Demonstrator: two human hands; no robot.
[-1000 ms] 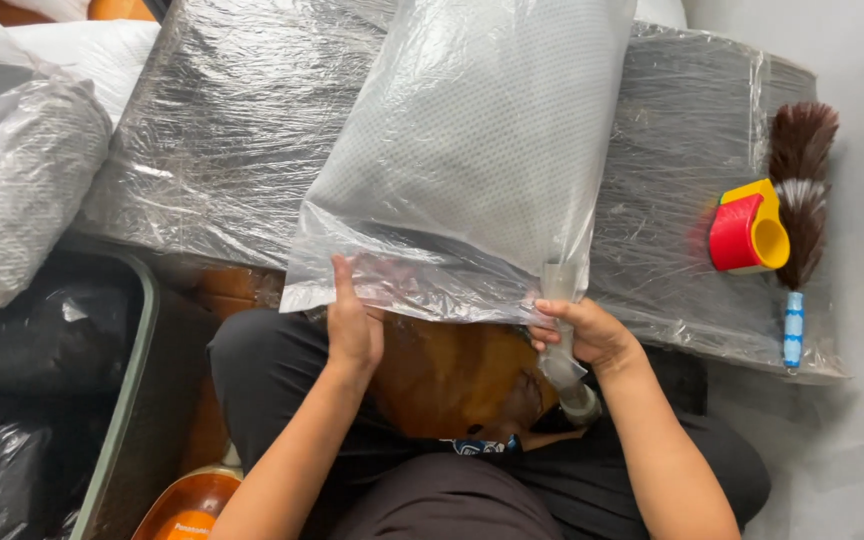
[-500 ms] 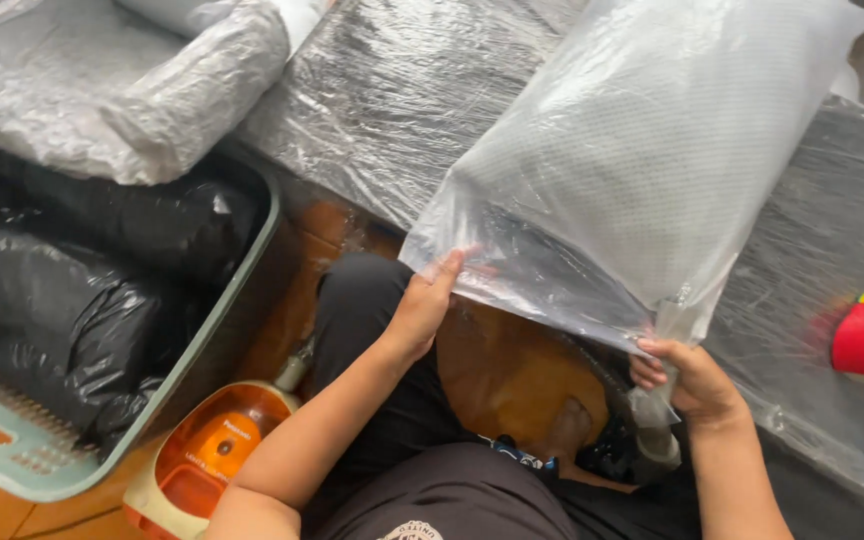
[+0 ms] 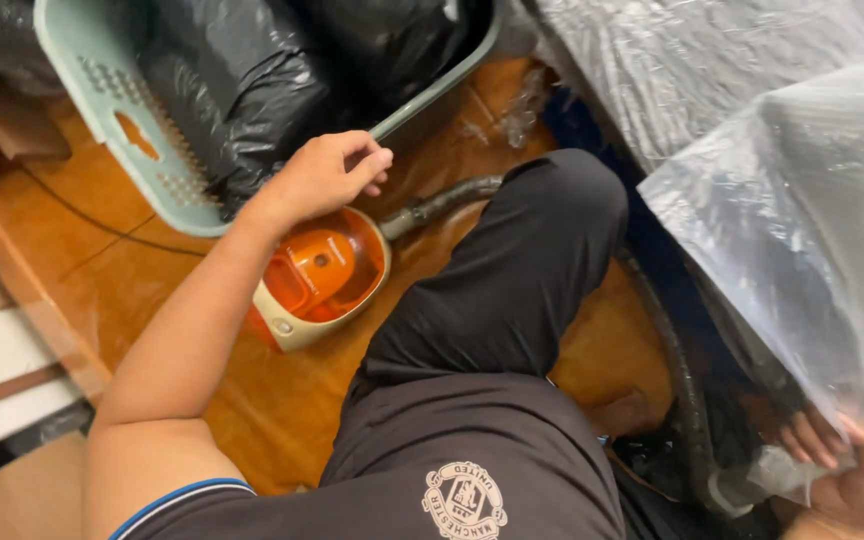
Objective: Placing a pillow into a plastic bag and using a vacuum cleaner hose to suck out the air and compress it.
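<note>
Now the left hand [image 3: 327, 175] has let go of the big clear bag [image 3: 802, 230] and hangs loosely curled, holding nothing, just above the orange vacuum cleaner [image 3: 317, 275] on the wooden floor [image 3: 142, 290]. Only the right hand [image 3: 852, 480] pinches the bag's corner by the grey hose [image 3: 672, 370], so the bag work looks unfinished.

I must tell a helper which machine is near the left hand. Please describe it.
Find the pale green laundry basket on the wooden floor. Just below its rim, under the left hand, sits a small vacuum cleaner. It alone is orange and cream, with a dark hose.
</note>
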